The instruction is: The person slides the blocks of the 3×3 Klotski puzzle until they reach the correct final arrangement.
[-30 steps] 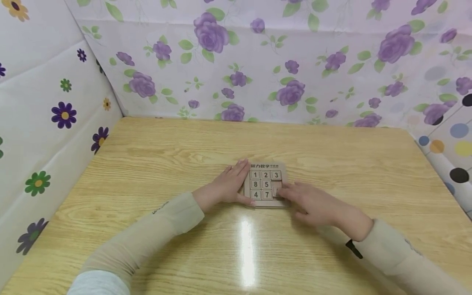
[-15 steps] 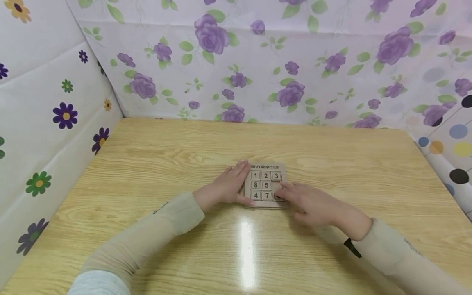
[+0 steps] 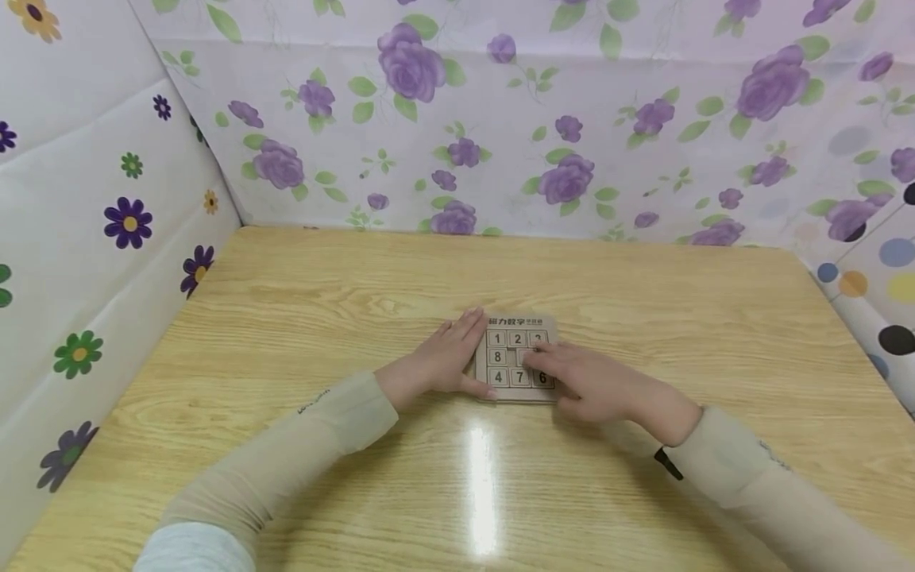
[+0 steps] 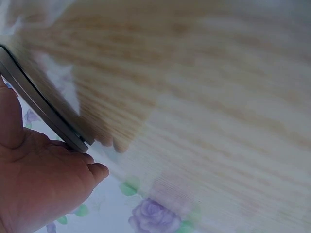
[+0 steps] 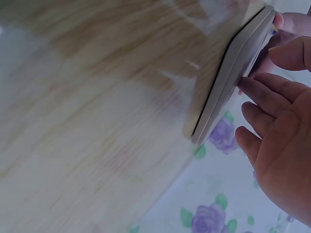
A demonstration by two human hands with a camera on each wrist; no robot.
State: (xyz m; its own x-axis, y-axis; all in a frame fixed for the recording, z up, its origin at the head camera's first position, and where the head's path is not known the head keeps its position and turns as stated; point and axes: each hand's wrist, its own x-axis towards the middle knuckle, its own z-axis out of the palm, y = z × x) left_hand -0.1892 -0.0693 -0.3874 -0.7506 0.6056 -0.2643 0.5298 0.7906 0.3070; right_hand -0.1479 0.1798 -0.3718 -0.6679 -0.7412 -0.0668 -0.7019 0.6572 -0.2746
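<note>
A square number slide puzzle [image 3: 525,395] lies flat on the table, with printed characters along its far edge. My left hand [image 3: 450,357] rests along its left side, fingers straight, thumb at the near left corner. My right hand [image 3: 596,385] reaches in from the right; its fingertips touch a middle-row tile [image 3: 521,358], mostly covered by them. A narrow gap parts that tile from the 8 tile [image 3: 497,357]. The 3 tile is partly hidden; the 6 tile [image 3: 542,378] sits at the near right. Both wrist views show the puzzle's edge [image 4: 43,109] side-on.
The wood-grain table [image 3: 343,294] extends around the puzzle, with a bright light reflection [image 3: 481,492] in front of it. A purple-flowered sheet [image 3: 493,103] hangs behind, and patterned sheets stand at the left [image 3: 86,278] and right.
The 6 tile has slid down into the near right corner. My right hand has then moved left and up, and the middle tile has shifted right, away from the 8. My left hand stays put.
</note>
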